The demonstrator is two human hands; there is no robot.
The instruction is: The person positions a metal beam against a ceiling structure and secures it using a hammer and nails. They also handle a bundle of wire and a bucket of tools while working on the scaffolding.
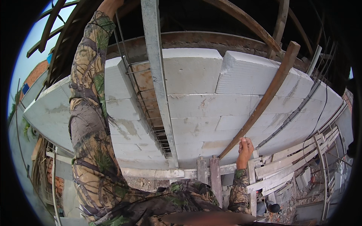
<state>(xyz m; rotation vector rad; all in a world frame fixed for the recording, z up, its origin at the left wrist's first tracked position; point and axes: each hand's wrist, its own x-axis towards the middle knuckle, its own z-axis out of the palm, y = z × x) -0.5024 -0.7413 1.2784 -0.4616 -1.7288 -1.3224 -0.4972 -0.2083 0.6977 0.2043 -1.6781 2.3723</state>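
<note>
My left arm, in a camouflage sleeve, stretches up to the top edge. Only part of my left hand (111, 5) shows there, beside the upper end of the thin steel rods (123, 45); its fingers are hidden. A long grey metal profile (156, 71) stands close to the right of it, along the gap in the white block wall (194, 107). Low on the right, my right hand (245, 151) is closed in a pinch. From its fingertips a thin string (247, 130) runs upward, in front of a slanted brown wooden beam (264, 96).
Steel ties cross the gap between the blocks. A grey conduit (290, 117) and a black cable (325, 107) run down the wall at right. White-stained planks (294, 160) form a scaffold at lower right, with rubble below. Roof timbers (249, 20) arch overhead.
</note>
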